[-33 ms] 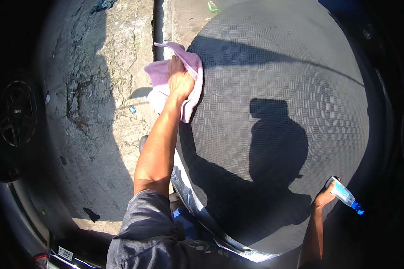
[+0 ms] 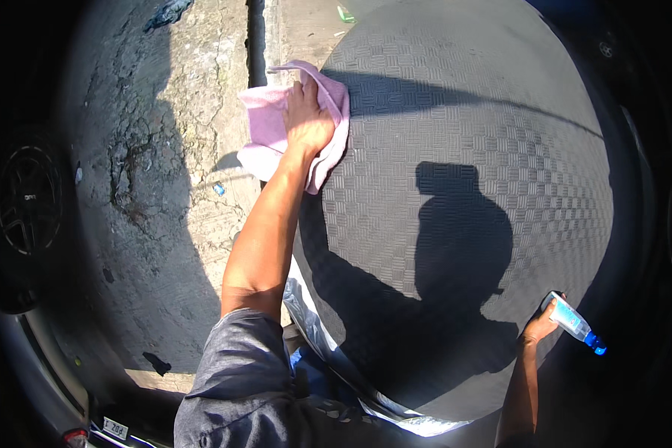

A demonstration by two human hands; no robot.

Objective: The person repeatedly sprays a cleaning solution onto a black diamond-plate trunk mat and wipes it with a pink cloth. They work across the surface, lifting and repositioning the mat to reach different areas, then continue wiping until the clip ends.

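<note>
My left hand grips a pink cloth against the upper left edge of a large black textured rubber mat or padded surface. The cloth is bunched and partly folded over around my fingers, and it hangs past the edge over the pavement. At the lower right, my right hand holds a clear squeeze bottle with a pale label and a blue cap, tilted with the cap toward the lower right, over the same surface. The shadow of my head and upper body lies across the middle of the surface.
Cracked concrete pavement with a narrow gap runs along the left, with a blue litter piece and a dark cloth scrap. A car wheel and a vehicle's rear are at the far left. Crinkled plastic borders the surface's lower edge.
My left hand and the pink cloth have shifted slightly up and to the right along the edge. My right hand with the bottle has barely moved.
</note>
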